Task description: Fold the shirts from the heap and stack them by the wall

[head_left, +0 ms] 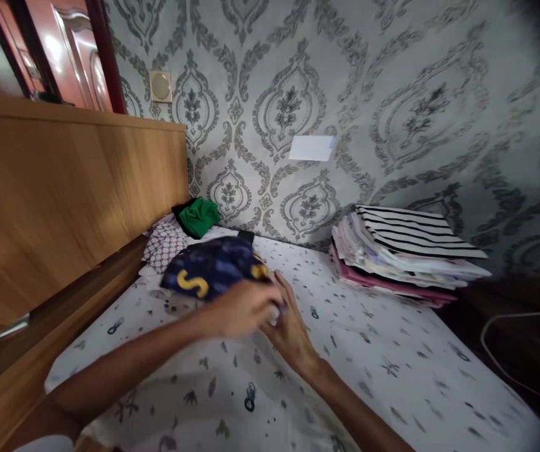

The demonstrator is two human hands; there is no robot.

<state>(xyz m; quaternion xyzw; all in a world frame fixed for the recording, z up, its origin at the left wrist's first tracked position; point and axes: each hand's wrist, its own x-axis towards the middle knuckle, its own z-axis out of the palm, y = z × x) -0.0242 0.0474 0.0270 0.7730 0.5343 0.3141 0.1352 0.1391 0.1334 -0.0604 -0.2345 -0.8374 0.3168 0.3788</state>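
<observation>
A dark navy garment [223, 263] with yellow lettering is bunched and partly raised over the bed, blurred by motion; its exact kind is unclear. My left hand [242, 307] reaches across its near side, fingers closed on the right end of the cloth. Close against it is my right hand [291, 326], its fingers curled round the same end, with the thumb below. A small whitish bit shows between the two hands, too blurred to name. Under both arms lies the white bedsheet [317, 389] with a leaf print.
A stack of folded clothes [402, 251], striped on top, sits at the right by the patterned wall [289, 107]. Green cloth [199, 216] lies at the far left corner beside the wooden headboard [76, 201]. A white cable [486, 326] curves at the right.
</observation>
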